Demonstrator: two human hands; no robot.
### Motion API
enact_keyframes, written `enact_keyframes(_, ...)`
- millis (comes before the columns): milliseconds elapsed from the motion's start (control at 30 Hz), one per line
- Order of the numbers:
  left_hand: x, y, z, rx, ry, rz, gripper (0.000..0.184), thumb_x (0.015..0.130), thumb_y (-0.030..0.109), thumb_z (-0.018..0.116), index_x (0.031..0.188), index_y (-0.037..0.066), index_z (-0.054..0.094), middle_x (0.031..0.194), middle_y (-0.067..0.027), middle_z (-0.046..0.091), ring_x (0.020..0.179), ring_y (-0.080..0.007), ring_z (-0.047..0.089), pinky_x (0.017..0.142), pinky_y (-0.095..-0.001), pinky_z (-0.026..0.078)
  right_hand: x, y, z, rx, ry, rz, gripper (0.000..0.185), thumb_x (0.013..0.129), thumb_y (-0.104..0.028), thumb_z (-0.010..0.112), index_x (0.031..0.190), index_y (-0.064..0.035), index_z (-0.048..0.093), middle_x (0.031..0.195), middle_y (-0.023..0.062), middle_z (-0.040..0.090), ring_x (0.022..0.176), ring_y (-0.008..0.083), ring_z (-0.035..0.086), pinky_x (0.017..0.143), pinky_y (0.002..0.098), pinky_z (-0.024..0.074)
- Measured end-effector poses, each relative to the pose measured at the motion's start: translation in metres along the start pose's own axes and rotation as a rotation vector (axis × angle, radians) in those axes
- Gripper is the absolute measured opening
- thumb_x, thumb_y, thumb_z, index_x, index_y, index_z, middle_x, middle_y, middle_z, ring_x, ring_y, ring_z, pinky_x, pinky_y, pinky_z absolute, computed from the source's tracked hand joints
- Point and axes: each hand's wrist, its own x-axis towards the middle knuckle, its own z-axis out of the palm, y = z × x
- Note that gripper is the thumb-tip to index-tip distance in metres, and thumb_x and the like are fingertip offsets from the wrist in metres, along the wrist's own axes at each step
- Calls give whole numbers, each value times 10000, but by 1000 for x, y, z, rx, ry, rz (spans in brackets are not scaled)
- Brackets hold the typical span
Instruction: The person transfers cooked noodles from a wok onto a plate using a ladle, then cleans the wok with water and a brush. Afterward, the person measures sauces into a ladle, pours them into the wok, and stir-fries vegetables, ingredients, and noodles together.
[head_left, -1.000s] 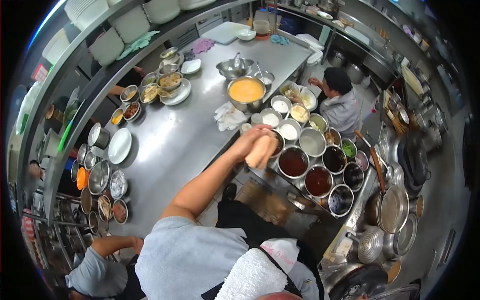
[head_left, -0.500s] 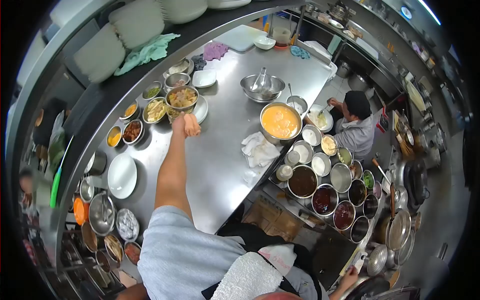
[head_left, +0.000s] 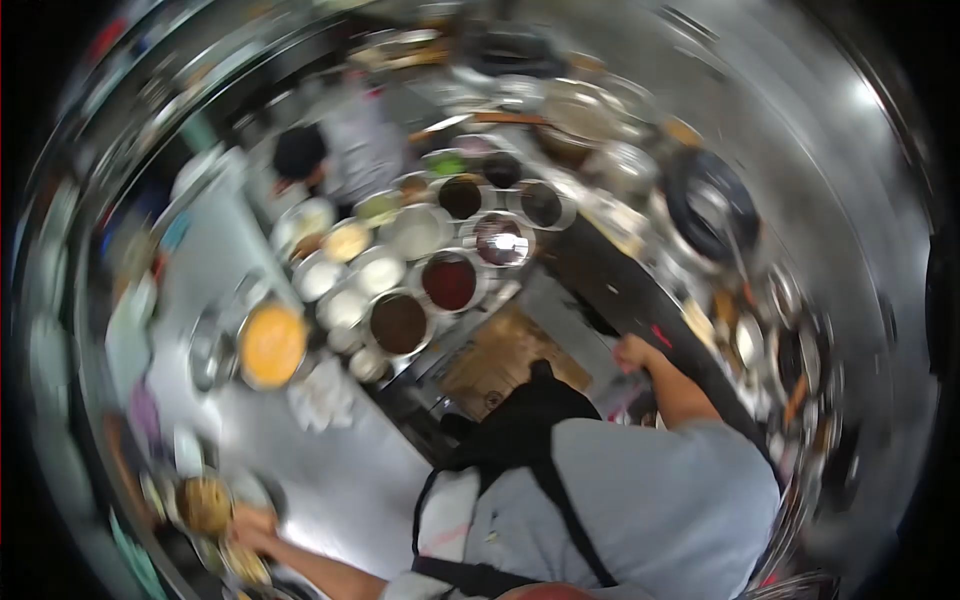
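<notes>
Though we cannot tell if left hand or right hand grasps anything, a left knock could tip the bowl near bench edge.

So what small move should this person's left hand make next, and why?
Probably the left hand should settle its grip on the bowl of brownish food: it is right by that bowl, while the right hand is well away on the body's other side. Blur hides whether it touches.
</notes>
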Motion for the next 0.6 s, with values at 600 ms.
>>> enact_keyframes(600,-460,450,160,-520,-1256,-16,257,908,272,571,1018,40,576,959,-57,566,898,-172,521,844,-314,413,-74,223,-279,566,586,335,364,864,-289,661,1084,-4,608,777,148,666,614,270,667,556,378,544)
